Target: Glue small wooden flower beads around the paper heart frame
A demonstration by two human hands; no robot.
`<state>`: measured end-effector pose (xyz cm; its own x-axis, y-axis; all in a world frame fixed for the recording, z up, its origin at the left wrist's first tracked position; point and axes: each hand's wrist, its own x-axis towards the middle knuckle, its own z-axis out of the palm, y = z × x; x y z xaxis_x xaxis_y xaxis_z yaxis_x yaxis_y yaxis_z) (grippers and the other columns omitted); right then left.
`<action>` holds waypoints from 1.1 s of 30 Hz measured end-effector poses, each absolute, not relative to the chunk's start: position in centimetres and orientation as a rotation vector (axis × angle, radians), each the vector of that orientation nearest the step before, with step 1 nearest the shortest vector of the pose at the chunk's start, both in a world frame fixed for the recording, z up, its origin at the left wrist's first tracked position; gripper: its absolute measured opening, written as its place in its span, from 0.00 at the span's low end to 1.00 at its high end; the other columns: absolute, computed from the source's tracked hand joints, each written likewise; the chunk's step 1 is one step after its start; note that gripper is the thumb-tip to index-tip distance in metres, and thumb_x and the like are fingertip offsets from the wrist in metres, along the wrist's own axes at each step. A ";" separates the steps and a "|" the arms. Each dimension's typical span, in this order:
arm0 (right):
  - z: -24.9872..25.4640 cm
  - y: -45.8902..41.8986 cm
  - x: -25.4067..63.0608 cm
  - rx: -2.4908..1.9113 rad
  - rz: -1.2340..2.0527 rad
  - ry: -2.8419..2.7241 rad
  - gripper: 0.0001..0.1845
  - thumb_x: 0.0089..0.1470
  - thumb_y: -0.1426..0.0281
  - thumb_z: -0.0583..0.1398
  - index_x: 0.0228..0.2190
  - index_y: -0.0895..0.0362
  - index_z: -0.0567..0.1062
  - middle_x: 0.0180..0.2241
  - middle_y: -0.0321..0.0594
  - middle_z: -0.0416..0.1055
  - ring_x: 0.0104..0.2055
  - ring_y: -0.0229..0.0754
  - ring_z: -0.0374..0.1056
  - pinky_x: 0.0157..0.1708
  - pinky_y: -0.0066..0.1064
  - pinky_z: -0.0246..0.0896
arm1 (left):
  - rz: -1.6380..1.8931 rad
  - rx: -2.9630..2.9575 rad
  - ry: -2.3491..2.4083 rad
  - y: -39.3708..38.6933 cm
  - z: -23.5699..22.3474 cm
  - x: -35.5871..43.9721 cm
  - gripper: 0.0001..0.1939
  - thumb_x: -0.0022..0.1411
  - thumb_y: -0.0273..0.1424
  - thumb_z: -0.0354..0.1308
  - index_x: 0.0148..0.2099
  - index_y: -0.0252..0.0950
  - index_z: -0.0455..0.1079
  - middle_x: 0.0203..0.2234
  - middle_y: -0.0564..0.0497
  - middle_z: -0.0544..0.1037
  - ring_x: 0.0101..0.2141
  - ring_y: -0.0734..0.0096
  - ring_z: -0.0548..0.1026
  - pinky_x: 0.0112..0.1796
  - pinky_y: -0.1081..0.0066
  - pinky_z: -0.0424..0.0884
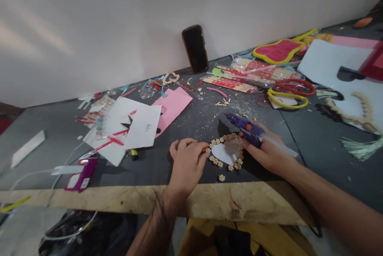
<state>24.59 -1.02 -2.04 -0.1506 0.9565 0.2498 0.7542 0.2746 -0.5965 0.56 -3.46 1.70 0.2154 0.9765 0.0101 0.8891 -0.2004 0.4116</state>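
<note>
A heart-shaped outline of small wooden flower pieces lies on the dark tabletop around a white paper heart. My left hand is closed at its left edge, the fingertips pinching the flower pieces there. In my right hand is a blue glue gun, a clear glue stick jutting from its back and its nozzle pointing up and left. The right fingertips are close to the heart's right side. One loose flower piece lies just below the heart, near the table's wooden edge.
Scissors with red and yellow handles and bundled wooden sticks lie at the back right. A phone leans on the wall. Pink card, white papers and a magenta box are leftward. A beaded piece lies right.
</note>
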 end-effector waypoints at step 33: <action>-1.8 -1.1 24.6 -1.539 0.500 -1.946 0.14 0.56 0.60 0.56 0.40 0.53 0.74 0.39 0.44 0.76 0.38 0.48 0.74 0.36 0.36 0.69 | 0.456 2.246 1.755 -3.6 0.7 0.6 0.06 0.66 0.28 0.57 0.37 0.44 0.73 0.36 0.56 0.81 0.50 0.58 0.68 0.55 0.48 0.46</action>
<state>24.59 -1.07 -1.78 -0.1465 0.9639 0.2222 0.7372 0.2562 -0.6252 0.57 -3.59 0.71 0.2237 0.9706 0.0883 0.8908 -0.2404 0.3855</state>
